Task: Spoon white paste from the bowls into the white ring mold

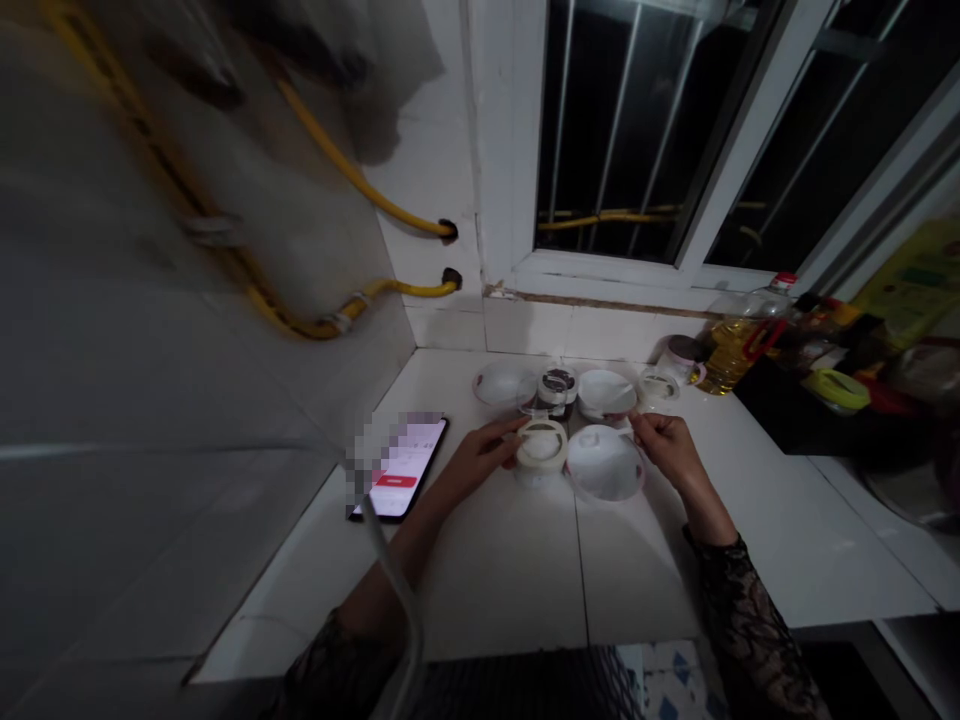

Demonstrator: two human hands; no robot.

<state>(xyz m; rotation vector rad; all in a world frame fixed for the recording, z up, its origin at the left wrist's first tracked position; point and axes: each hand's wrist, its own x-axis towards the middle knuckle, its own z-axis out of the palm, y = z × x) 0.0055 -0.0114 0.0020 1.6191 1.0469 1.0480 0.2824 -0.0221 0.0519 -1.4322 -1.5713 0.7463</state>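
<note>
My left hand (480, 452) grips the side of a small clear jar with a cream lid (541, 446) on the white tiled counter (510, 570). My right hand (670, 447) pinches the far right edge of a round white-lidded container (606, 464) beside that jar. Behind them stand a dark-filled jar (556, 389), a white bowl-shaped container (604, 393), a white lid (498, 383) and a small clear jar (659, 386).
A lit phone (401, 464) lies on the counter to the left. An oil bottle with a red cap (739, 338) and other bottles crowd the back right by a dark stove (795, 415). Yellow gas hoses (360, 180) run along the left wall. A barred window (660, 130) is ahead.
</note>
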